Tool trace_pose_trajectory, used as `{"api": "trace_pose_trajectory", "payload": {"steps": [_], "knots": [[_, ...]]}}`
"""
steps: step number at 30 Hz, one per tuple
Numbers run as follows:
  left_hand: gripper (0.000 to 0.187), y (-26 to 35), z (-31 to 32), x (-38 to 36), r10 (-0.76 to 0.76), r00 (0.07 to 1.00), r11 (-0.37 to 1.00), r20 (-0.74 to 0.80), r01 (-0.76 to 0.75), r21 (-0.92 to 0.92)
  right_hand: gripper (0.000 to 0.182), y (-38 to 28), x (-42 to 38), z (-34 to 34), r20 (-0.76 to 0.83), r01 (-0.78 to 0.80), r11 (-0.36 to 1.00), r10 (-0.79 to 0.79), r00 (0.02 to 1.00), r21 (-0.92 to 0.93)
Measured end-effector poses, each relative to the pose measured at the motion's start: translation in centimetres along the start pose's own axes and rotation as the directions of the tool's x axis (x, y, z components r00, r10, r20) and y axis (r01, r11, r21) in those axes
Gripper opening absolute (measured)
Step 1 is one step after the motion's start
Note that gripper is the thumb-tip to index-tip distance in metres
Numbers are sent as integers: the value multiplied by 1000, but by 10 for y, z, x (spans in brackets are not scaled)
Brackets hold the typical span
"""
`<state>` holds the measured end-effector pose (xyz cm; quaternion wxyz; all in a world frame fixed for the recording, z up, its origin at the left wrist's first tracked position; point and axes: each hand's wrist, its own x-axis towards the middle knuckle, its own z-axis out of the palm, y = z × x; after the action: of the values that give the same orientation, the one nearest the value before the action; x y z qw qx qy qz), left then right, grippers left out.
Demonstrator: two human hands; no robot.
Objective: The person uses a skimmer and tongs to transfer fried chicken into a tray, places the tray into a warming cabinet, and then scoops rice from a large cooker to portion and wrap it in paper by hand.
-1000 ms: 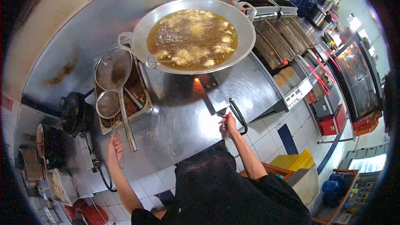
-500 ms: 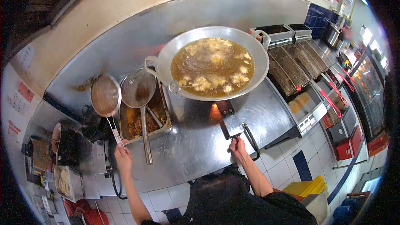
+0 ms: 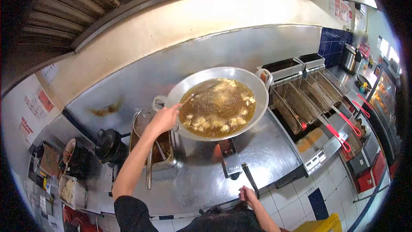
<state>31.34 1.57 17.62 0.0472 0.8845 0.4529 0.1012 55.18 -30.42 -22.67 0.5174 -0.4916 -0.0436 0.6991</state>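
A wide metal wok point(image 3: 260, 87) with two loop handles holds bubbling brown oil, in which pale battered pieces point(image 3: 201, 124) float. My left hand point(image 3: 164, 119) reaches over the wok's left rim, closed on a strainer's handle; its thin shaft point(image 3: 186, 99) slopes into the oil, where the head cannot be made out. By the counter's front edge, my right hand point(image 3: 248, 195) is closed with its fingers curled, and nothing shows in it. Just beyond it are a black hose point(image 3: 249, 177) and the stove's control box point(image 3: 231, 163).
Left of the wok, a second strainer point(image 3: 143, 122) rests over a metal tray point(image 3: 171, 162), partly behind my left arm. Fryers with wire baskets point(image 3: 289, 103) and red handles stand to the right. A black pot point(image 3: 108, 145) and a container of pale food point(image 3: 71, 192) are at left.
My left hand has carried the strainer from beside the tray to the wok, its shaft now in the oil. My right hand has drawn back from the control box. The view has tilted up.
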Motion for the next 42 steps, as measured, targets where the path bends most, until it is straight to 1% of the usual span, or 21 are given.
{"api": "trace_pose_trajectory", "payload": {"steps": [2, 3, 5, 7, 11, 13, 16, 17, 18, 20, 22, 24, 25, 29, 31, 32, 34, 35, 37, 40, 42], "knots": [[39, 15, 19, 35, 22, 999, 998, 45, -24, 53, 29, 5, -14, -26, -80, 18, 999, -21, 997, -37], [37, 23, 27, 49, 36, 994, 992, 100, -47, 114, 29, 1, -24, -35, -76, 25, 999, -27, 997, -30], [36, 25, 51, 72, 44, 985, 981, 169, -74, 177, 25, 0, -53, -52, -266, 33, 999, -42, 963, -37], [34, 26, 70, 89, 24, 949, 974, 315, -93, 207, 24, 7, -73, -80, -282, 51, 998, -39, 959, 37], [31, 45, 70, 89, 47, 943, 975, 329, -115, 189, 23, 15, -94, -124, -344, 116, 982, -58, 937, 152], [32, 57, 82, 93, 43, 961, 972, 274, -104, 212, 22, 29, -83, -152, -377, 108, 986, -54, 925, 124], [34, 92, 92, 98, -37, 943, 958, 332, -60, 279, 19, 43, -72, -187, -448, 115, 991, -73, 891, 67], [39, 96, 94, 93, 36, 956, 953, 291, -121, 279, 20, 51, -68, -202, -497, 93, 995, -92, 863, -22], [39, 99, 92, 91, 46, 958, 951, 282, -128, 280, 20, 60, -61, -220, -541, 73, 992, -119, 833, -106], [40, 100, 79, 86, 99, 946, 961, 308, -171, 217, 18, 76, -60, -249, -585, 98, 995, -97, 805, -30], [41, 99, 55, 84, 108, 943, 969, 314, -171, 180, 16, 112, -52, -292, -668, 140, 990, -82, 739, 33], [40, 88, 41, 88, 132, 939, 974, 318, -183, 134, 17, 129, -59, -310, -733, 99, 994, -34, 680, 46], [39, 101, 21, 82, 68, 943, 986, 325, -113, 121, 18, 133, -63, -313, -753, 80, 996, -15, 658, 50], [39, 80, 5, 106, 25, 967, 993, 252, -53, 104, 20, 133, -68, -314, -765, 29, 999, 12, 644, 40], [37, 58, 19, 129, 52, 998, 981, 48, -60, 183, 21, 126, -66, -312, -760, 16, 1000, 6, 650, 21], [37, 49, 29, 140, 46, 998, 983, 45, -54, 176, 22, 123, -64, -310, -754, 13, 1000, -4, 657, 6], [36, 30, 51, 163, -46, 999, 964, -23, 51, 262, 23, 119, -59, -310, -738, 13, 1000, -28, 674, -26], [36, 17, 67, 173, -46, 999, 964, -26, 51, 259, 24, 116, -56, -308, -731, 11, 999, -34, 682, -36], [34, 7, 90, 184, -152, 978, 912, 140, 84, 402, 26, 112, -49, -308, -721, 13, 998, -50, 691, -58], [27, 25, 93, 160, -67, 985, 951, 161, 14, 310, 28, 107, -41, -304, -706, 24, 997, -73, 704, -79], [31, 40, 76, 141, -20, 984, 950, 179, -37, 312, 29, 112, -39, -302, -695, 14, 995, -78, 715, -97]]}}
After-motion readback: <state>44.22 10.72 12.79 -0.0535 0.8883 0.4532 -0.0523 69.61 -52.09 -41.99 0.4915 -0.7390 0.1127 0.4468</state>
